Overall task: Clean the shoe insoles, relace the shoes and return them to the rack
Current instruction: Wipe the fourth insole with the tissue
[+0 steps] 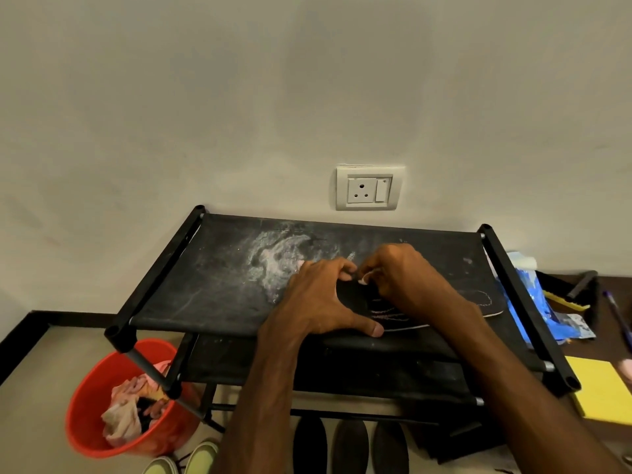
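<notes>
A black shoe (354, 299) with a pale sole edge lies on its side on the black fabric top shelf of the shoe rack (219, 289). A pinkish lace (386, 314) runs across its upper. My left hand (318, 302) grips the shoe, fingers curled over its far end and thumb stretched along the near edge. Just beside those fingers, my right hand (400, 271) pinches a small pale lace end. Both hands cover much of the shoe.
White powder is smeared over the shelf's left middle. A red bucket (85, 408) of cloths stands on the floor at left. Dark shoes (350, 446) and light green shoes (201, 453) sit below. A blue packet (533, 292), yellow pad (602, 388) and pen lie right. A wall socket (367, 188) is behind.
</notes>
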